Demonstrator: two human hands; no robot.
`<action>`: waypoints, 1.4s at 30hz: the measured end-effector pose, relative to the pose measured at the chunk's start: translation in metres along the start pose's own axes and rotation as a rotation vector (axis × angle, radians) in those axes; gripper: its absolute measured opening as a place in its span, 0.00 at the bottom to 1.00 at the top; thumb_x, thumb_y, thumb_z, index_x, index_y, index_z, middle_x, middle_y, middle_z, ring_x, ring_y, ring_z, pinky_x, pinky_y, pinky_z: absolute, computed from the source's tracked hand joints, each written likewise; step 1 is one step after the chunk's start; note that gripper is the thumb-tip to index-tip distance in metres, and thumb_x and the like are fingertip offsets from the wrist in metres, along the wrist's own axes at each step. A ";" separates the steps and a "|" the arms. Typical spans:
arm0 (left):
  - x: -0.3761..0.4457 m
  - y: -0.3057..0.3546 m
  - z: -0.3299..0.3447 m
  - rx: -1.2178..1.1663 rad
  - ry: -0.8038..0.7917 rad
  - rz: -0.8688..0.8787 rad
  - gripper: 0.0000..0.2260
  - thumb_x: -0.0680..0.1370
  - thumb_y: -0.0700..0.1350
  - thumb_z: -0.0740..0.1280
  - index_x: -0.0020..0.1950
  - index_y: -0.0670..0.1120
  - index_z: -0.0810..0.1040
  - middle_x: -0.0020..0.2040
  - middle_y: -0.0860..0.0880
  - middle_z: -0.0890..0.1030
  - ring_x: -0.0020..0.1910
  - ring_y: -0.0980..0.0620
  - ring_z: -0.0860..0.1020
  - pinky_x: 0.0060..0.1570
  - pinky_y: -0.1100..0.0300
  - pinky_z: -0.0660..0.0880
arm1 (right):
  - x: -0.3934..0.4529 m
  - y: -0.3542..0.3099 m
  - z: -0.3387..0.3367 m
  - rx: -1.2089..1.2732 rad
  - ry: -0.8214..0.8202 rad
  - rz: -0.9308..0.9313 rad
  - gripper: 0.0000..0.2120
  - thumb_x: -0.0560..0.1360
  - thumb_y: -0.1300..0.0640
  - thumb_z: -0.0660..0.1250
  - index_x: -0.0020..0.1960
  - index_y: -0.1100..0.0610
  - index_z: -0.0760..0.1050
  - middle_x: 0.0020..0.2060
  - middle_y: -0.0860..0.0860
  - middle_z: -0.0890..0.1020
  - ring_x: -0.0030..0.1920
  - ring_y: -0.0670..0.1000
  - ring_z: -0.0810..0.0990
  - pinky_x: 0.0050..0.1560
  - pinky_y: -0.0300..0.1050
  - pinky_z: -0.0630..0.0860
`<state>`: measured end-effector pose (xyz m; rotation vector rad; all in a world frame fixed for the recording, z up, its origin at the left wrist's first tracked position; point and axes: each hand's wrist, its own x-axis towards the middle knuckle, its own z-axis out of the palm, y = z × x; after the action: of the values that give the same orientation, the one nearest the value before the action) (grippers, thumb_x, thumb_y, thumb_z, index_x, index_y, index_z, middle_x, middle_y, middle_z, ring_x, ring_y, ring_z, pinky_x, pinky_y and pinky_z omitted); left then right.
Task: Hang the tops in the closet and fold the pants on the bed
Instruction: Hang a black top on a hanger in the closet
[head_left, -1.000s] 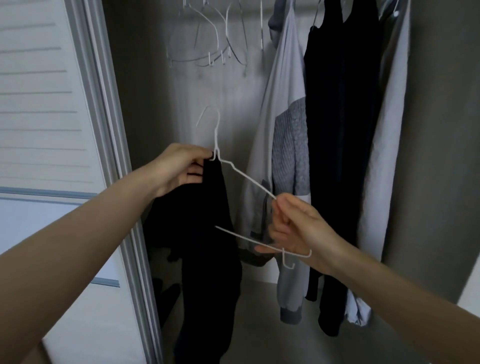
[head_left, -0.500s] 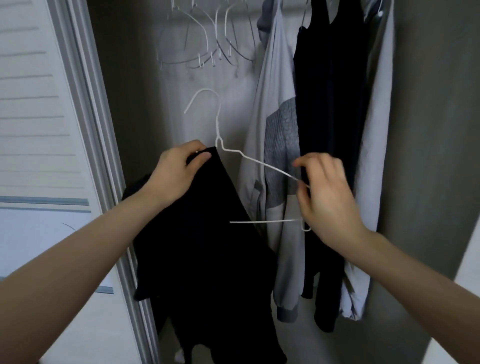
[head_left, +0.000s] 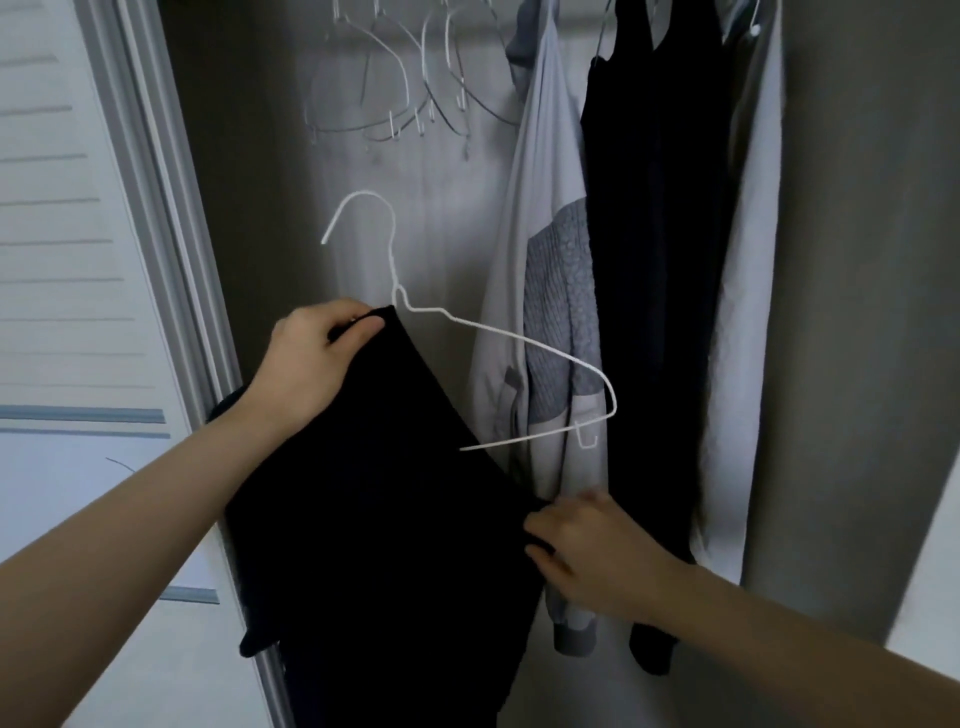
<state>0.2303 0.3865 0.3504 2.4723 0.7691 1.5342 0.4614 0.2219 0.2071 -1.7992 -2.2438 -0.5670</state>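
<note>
A white wire hanger (head_left: 519, 345) stands in front of the open closet, hook up and right arm bare. A black top (head_left: 384, 519) covers its left side and hangs down below. My left hand (head_left: 311, 358) pinches the top's upper edge at the hanger's neck. My right hand (head_left: 582, 551) is lower, at the right edge of the black fabric, fingers curled on it.
Several empty wire hangers (head_left: 400, 88) hang from the rail at the top. To the right hang a white and grey top (head_left: 550, 332), a black garment (head_left: 654, 291) and a pale shirt (head_left: 737, 322). The closet door frame (head_left: 171, 291) runs down the left.
My right hand has let go of the hanger's right end and dropped to the black top's right edge. The top now spreads wider across the hanger's left side.
</note>
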 end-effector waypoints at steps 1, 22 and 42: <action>-0.001 -0.004 -0.006 -0.014 0.005 -0.012 0.08 0.80 0.45 0.66 0.48 0.44 0.82 0.43 0.48 0.83 0.43 0.55 0.78 0.49 0.61 0.70 | -0.003 0.007 -0.002 -0.025 0.045 0.010 0.11 0.77 0.48 0.57 0.45 0.52 0.73 0.41 0.49 0.79 0.45 0.52 0.78 0.45 0.49 0.73; -0.018 0.014 0.037 0.016 -0.202 0.229 0.07 0.80 0.44 0.66 0.47 0.46 0.82 0.38 0.58 0.76 0.39 0.63 0.74 0.46 0.70 0.66 | 0.029 0.037 -0.073 0.428 0.520 0.182 0.04 0.76 0.66 0.60 0.43 0.61 0.70 0.40 0.52 0.72 0.42 0.47 0.71 0.46 0.39 0.67; -0.041 -0.046 -0.019 0.299 -0.167 0.144 0.10 0.80 0.48 0.64 0.45 0.45 0.81 0.39 0.50 0.79 0.44 0.47 0.78 0.46 0.47 0.73 | 0.023 0.078 -0.104 -0.106 0.038 0.059 0.08 0.81 0.47 0.55 0.52 0.50 0.69 0.51 0.46 0.72 0.45 0.52 0.77 0.48 0.51 0.75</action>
<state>0.1833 0.4035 0.3091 2.8863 0.8630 1.3137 0.5238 0.2126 0.3226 -1.8806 -2.1664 -0.7147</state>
